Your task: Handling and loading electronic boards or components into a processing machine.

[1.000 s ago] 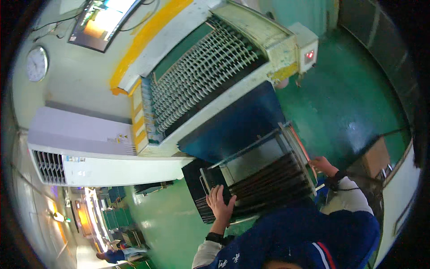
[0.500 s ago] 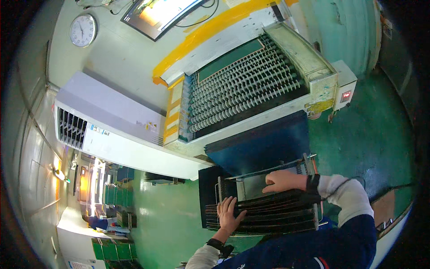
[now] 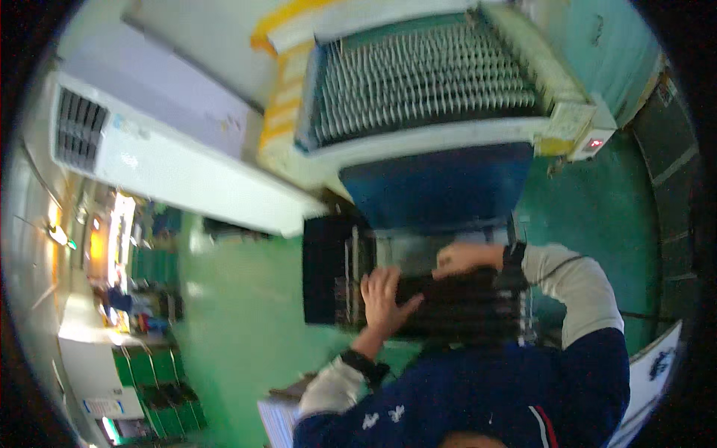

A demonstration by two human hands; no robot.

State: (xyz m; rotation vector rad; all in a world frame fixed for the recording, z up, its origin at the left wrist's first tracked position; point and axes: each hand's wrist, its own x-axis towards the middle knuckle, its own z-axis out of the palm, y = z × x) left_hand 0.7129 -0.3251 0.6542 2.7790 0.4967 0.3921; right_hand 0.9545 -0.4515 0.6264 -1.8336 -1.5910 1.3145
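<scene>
Below the machine stands a wire rack holding several thin dark panels (image 3: 455, 302) on edge, blurred by motion. My left hand (image 3: 382, 297) lies over their left end, fingers spread and thumb apart. At the panels' far top edge is my right hand (image 3: 470, 259), its fingers curled and closed. What those fingers hold, if anything, is hidden. A dark blue board (image 3: 441, 185) leans just beyond the rack, against the machine's front. Dark bands circle both my wrists.
A conveyor machine (image 3: 426, 82) with rows of pale rollers stands ahead, its small control box (image 3: 594, 142) at the right end. A tall white air conditioner (image 3: 187, 168) juts in from the left. Further off left, green racks (image 3: 153, 373) stand on the green floor (image 3: 239, 313).
My view has tilted down and shifted, so the machine sits higher in the picture and the clock and screen are out of sight. Both hands stay at the panels in much the same pose.
</scene>
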